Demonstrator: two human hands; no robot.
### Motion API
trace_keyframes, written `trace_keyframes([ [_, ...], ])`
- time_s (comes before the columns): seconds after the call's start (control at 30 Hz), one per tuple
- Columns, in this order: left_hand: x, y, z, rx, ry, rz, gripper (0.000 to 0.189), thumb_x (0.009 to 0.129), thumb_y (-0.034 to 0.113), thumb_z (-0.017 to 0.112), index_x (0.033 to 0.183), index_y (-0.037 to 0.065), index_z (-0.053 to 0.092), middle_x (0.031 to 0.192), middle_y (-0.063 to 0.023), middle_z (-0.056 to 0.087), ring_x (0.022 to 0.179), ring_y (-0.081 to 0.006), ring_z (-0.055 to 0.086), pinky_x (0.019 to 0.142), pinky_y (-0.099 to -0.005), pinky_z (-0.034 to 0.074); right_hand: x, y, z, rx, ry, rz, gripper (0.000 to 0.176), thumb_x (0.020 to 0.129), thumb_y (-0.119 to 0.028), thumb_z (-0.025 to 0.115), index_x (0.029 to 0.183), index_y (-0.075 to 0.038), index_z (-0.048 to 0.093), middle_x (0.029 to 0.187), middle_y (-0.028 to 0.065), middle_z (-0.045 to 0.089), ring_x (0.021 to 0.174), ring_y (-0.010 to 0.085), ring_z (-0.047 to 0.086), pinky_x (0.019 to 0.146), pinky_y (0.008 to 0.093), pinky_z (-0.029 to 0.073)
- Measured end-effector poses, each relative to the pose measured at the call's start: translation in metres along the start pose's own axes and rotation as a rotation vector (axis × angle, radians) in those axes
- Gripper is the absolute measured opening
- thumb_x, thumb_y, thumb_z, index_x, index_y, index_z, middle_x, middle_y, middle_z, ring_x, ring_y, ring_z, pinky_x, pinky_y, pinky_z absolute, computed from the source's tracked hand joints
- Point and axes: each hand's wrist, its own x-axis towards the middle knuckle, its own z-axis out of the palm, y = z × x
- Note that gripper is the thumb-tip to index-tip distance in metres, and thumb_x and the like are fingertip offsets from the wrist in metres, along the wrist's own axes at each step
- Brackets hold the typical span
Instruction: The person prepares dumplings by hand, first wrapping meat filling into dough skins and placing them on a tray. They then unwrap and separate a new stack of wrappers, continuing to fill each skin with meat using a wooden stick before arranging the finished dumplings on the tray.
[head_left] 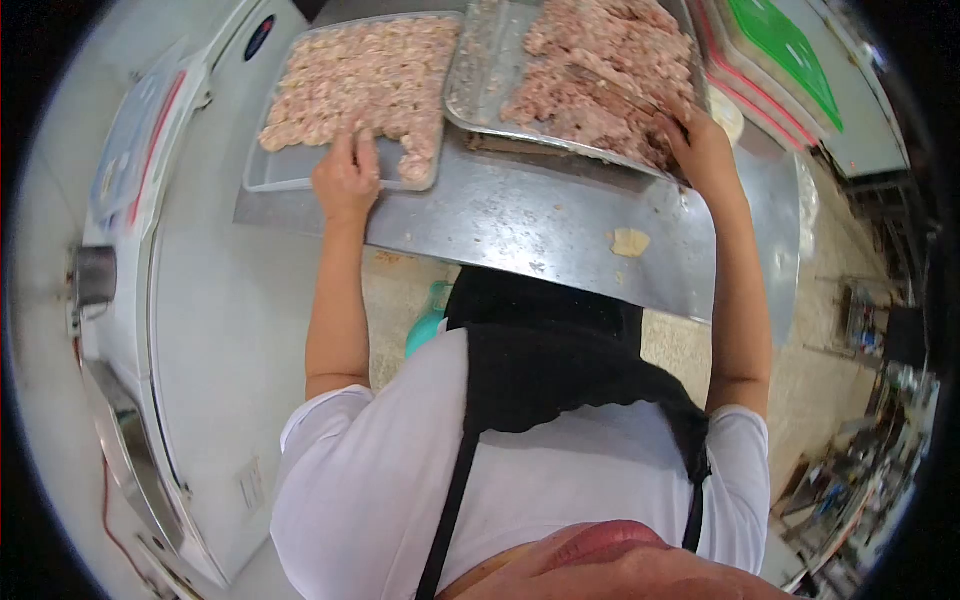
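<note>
My left hand [348, 178] reaches over a clear plastic tray [285, 170] at the upper left. Its fingers are pressed together at the near edge of tightly packed rows of small pale pink dumplings [365, 75]; I cannot tell what is between the fingertips. My right hand [702, 152] is closed around the end of a thin, flat tool [625, 92], at the right side of a metal pan [480, 75]. The tool lies across the pink ground meat [600, 40] heaped in that pan.
Both containers rest on a steel table [480, 215]. A pale, flat piece of dough [629, 242] lies near its front edge. Stacked containers with a green lid [785, 55] stand at the upper right. A white freezer-like cabinet [225, 330] is on the left.
</note>
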Motion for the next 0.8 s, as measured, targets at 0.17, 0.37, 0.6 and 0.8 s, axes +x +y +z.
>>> trace_keyframes([
  [0.17,0.015,-0.009,0.008,-0.161,0.102,0.028,0.031,0.093,0.027,0.052,0.121,0.017,0.06,0.068,-0.0073,0.064,0.059,-0.0258,0.062,0.056,-0.0369,0.049,-0.038,-0.038,-0.03,-0.105,0.082,-0.364,0.022,0.086,-0.015,0.063,0.105,-0.005,0.067,0.101,0.0176,0.062,0.089,0.036,0.06,0.078,0.0409,0.05],
  [0.37,0.015,-0.01,0.016,-0.094,0.14,0.088,0.032,0.093,0.026,0.052,0.122,0.015,0.06,0.069,-0.0063,0.064,0.06,-0.0253,0.063,0.057,-0.0352,0.049,-0.115,-0.028,0.008,0.003,-0.353,-0.222,0.017,0.087,-0.014,0.062,0.099,-0.003,0.065,0.093,0.0171,0.061,0.091,0.034,0.06,0.08,0.0401,0.049],
  [0.6,0.007,0.004,0.011,-0.762,0.296,0.014,0.035,0.092,0.013,0.057,0.125,0.002,0.054,0.097,-0.0108,0.065,0.078,-0.0164,0.061,0.07,-0.0305,0.05,-0.12,0.047,0.028,0.393,0.154,0.25,0.018,0.092,-0.018,0.058,0.096,-0.002,0.065,0.087,0.0081,0.064,0.08,0.0216,0.061,0.074,0.0314,0.048],
  [0.8,-0.036,0.109,0.008,-0.946,0.025,0.279,0.03,0.091,0.009,0.059,0.119,0.0,0.056,0.107,-0.0108,0.06,0.09,-0.018,0.059,0.082,-0.0303,0.048,-0.131,0.01,-0.009,1.191,0.073,0.492,0.02,0.095,-0.016,0.055,0.11,-0.005,0.063,0.093,0.0018,0.065,0.083,0.0083,0.059,0.072,0.0224,0.047],
])
